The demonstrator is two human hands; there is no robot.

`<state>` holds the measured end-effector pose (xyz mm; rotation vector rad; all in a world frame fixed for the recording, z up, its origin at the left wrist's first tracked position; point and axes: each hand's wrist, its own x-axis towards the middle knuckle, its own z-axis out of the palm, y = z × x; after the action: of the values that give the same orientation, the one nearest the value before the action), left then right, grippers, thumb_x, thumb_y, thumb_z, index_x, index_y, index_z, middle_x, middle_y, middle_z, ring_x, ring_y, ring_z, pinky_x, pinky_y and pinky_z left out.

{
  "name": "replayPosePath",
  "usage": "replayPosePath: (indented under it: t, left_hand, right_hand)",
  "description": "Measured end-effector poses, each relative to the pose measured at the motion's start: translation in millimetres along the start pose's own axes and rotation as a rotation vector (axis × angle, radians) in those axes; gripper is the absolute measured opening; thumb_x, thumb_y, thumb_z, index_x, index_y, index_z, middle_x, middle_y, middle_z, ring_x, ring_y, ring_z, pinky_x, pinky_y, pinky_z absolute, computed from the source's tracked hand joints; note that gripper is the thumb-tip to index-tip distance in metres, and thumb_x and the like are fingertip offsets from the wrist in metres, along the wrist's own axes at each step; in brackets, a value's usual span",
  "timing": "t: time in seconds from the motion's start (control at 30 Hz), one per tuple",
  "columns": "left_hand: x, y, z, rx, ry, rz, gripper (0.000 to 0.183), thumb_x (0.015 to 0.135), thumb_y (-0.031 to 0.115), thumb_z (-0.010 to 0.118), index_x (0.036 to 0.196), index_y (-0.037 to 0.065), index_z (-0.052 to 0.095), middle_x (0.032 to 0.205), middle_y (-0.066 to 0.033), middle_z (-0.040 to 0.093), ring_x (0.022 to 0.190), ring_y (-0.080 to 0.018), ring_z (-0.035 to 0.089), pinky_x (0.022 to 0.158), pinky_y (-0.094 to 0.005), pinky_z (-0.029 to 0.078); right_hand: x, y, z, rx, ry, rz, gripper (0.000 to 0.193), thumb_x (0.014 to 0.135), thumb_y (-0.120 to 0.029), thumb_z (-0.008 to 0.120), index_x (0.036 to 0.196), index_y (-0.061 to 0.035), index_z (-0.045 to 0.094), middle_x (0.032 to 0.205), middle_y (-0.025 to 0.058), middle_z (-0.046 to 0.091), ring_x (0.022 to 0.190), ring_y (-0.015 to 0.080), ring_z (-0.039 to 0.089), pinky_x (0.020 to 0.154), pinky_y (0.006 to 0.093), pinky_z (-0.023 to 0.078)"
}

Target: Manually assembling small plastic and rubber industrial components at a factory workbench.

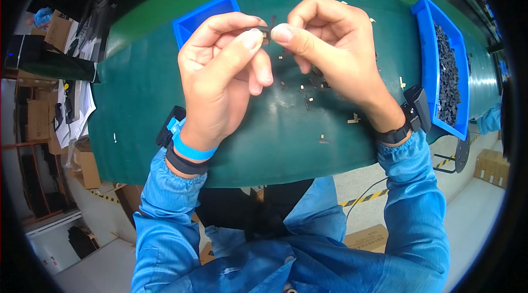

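From where I'm standing, both hands are meeting above the green worktop (143,109), their fingertips nearly touching. The left hand (212,70) is pinching a small dark part (266,33) between thumb and forefinger, its other fingers curling loosely underneath. The right hand (344,40) is bending its thumb and forefinger in close to the same part, just to its right; I can't tell whether it's actually gripping it.

Below and around the hands, small cream-coloured pieces (353,120) are lying scattered, with dark bits among them. Behind the left hand a blue bin (204,14) is showing partly. Over on the right, another blue bin (463,95) is holding a heap of small black pieces (447,76). A bright blue wristband (193,153) is circling the left wrist, and a black strap (394,137) is circling the right.
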<state>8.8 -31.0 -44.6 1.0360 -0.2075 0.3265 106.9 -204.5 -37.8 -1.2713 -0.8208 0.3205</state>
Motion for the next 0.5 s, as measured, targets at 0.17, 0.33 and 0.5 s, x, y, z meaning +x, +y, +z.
replayPosePath:
  t: [0.17,0.33,0.5]
  left_hand:
    - [-2.3,1.7,1.4,-0.211,0.007,-0.132,0.021,0.102,0.005,0.063,0.121,-0.003,0.068,0.097,-0.0131,0.072,0.063,-0.0156,0.066,0.053,-0.0264,0.049]
    - [-2.4,-0.5,3.5,-0.319,0.056,-0.204,0.023,0.102,0.004,0.062,0.123,-0.002,0.068,0.092,-0.0113,0.070,0.063,-0.0147,0.064,0.055,-0.0270,0.050]
    - [-2.7,-4.3,-6.5,-0.332,-0.107,-0.237,0.024,0.103,0.004,0.059,0.126,-0.001,0.065,0.090,-0.0100,0.068,0.061,-0.0121,0.058,0.055,-0.0254,0.046]
  right_hand:
    - [3.0,1.6,-2.0,-0.030,0.051,0.106,0.017,0.099,-0.014,0.077,0.090,-0.0011,0.071,0.074,-0.0005,0.066,0.062,0.0011,0.058,0.051,0.0181,0.042]
    - [-3.2,-4.1,2.0,0.097,-0.030,-0.029,0.018,0.100,-0.017,0.076,0.092,-0.0015,0.071,0.076,-0.0018,0.066,0.066,0.0014,0.058,0.056,0.0193,0.042]
    - [-2.1,-4.9,4.0,0.168,-0.131,0.074,0.021,0.102,-0.020,0.075,0.092,-0.0018,0.068,0.077,-0.0023,0.066,0.067,0.0020,0.058,0.056,0.0200,0.043]
